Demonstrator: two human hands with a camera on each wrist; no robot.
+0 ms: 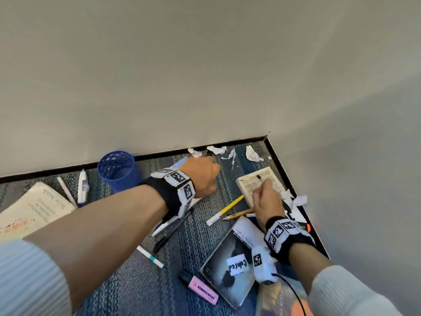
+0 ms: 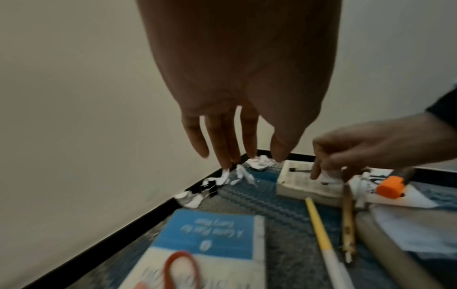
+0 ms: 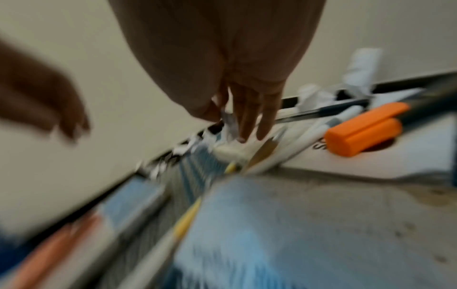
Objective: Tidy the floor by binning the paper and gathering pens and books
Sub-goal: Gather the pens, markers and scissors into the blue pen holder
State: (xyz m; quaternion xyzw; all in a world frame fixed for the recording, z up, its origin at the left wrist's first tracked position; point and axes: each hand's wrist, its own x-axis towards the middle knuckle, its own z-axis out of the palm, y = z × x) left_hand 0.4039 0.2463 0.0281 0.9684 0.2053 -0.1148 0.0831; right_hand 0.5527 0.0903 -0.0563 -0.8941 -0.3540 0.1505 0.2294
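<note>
Paper scraps (image 1: pixel 218 149) lie on the carpet (image 1: pixel 136 281) along the skirting — left hand (image 1: pixel 202 174) hovers over them, fingers (image 2: pixel 223 140) straight and empty. Right hand (image 1: pixel 266 199) pinches a white scrap (image 2: pixel 327 176) over the cream book (image 1: pixel 255 181) — pens and books lie scattered.

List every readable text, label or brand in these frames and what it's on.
"STABILO BOSS": pink highlighter on the carpet, printed upside down.
Handwritten white label on the dark grey paperback: upside down, unclear; its spine title is too small.
Blue-and-white book: title blurred, unreadable.
Open cream book: script heading and lines too small.
Small cream printed book by the corner: print too small.
</note>
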